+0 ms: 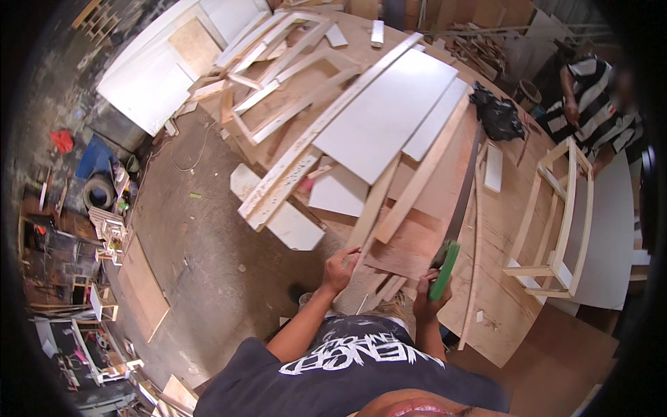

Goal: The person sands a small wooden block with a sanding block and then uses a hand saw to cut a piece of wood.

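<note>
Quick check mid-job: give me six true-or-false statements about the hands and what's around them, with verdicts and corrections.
1. The right hand holds a green object. True.
2. The left hand rests on the tyre. False: it is by the near end of a wooden strip.
3. A large white panel lies farther off than both hands. True.
4. The black plastic bag lies on the floor. False: it is on the worktable.
5. The tyre is left of the worktable in the picture. True.
6. The co-worker wears a plain red shirt. False: the shirt has black and white stripes.
</note>
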### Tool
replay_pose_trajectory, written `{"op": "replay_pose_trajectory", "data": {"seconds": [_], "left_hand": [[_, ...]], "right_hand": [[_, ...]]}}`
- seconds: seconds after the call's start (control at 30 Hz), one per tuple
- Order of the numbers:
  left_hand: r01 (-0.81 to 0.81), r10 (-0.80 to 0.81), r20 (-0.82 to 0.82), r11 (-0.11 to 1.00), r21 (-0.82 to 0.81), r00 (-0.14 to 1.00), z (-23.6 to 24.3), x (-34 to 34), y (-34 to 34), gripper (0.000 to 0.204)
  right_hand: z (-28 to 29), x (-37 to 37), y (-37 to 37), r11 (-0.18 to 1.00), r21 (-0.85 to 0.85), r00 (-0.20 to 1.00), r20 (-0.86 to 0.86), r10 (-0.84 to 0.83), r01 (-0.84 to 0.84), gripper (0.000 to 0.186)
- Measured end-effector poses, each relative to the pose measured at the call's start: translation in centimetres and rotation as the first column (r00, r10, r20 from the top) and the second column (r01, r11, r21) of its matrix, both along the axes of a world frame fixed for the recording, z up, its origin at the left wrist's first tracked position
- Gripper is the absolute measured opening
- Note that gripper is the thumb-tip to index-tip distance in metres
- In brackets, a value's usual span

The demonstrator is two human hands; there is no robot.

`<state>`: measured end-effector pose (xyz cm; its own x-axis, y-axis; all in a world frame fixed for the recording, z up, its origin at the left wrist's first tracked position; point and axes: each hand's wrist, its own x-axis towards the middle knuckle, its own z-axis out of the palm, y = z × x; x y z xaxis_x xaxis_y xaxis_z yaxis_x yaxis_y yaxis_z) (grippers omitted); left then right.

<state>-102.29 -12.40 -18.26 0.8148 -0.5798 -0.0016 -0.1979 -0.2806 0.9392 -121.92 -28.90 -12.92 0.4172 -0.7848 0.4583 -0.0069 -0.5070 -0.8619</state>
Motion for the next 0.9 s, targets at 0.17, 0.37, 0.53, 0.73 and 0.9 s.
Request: {"op": "replay_pose_trajectory", "data": {"seconds": [0.17,0.37,0.53,0.73,0.9], "left_hand": [[-0.114,0.112,-0.049,0.993,-0.042,0.992,-5.8,8.1,11.6,0.031],[-0.305,0.302,-0.065,0.951,-0.053,0.951,-1.3,15.8,24.9,0.029],[-0.395,0.374,-0.154,0.907,-0.148,0.915,1.4,19.0,31.5,0.029],[-0.475,0.453,-0.15,0.861,-0.184,0.879,3.7,22.3,36.9,0.029],[-0.455,0.431,-0.204,0.885,-0.093,0.879,4.6,26.7,43.9,0.032]], "right_hand": [[5.5,7.9,14.7,0.947,0.322,0.994,-0.1,0.039,-0.005,0.005],[5.3,14.8,23.8,0.898,0.367,0.938,-0.147,0.315,-0.244,0.017],[4.7,20.6,31.7,0.759,0.512,0.808,-0.191,0.557,-0.402,0.029],[1.4,29.2,35.8,0.696,0.448,0.725,-0.14,0.674,-0.561,0.019],[2.0,38.8,39.6,0.651,0.475,0.692,-0.114,0.713,-0.592,0.02]]}}
